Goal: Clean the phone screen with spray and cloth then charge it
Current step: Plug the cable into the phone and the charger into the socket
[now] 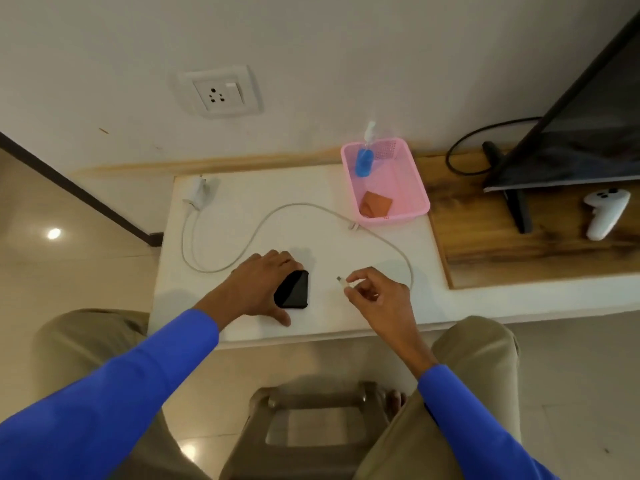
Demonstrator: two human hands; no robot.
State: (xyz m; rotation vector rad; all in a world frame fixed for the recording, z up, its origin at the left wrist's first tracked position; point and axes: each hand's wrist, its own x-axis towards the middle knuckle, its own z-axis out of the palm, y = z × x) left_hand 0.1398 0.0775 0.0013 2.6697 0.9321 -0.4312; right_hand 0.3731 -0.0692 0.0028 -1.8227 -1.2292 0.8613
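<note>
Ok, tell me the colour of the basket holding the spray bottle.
Pink, seen in the head view: the basket with the spray bottle.

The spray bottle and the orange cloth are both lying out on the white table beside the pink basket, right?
Not quite. The head view shows the spray bottle and the orange cloth both inside the pink basket, not beside it on the white table.

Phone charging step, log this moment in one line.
left hand grips phone | right hand pinches cable plug | not plugged in
</note>
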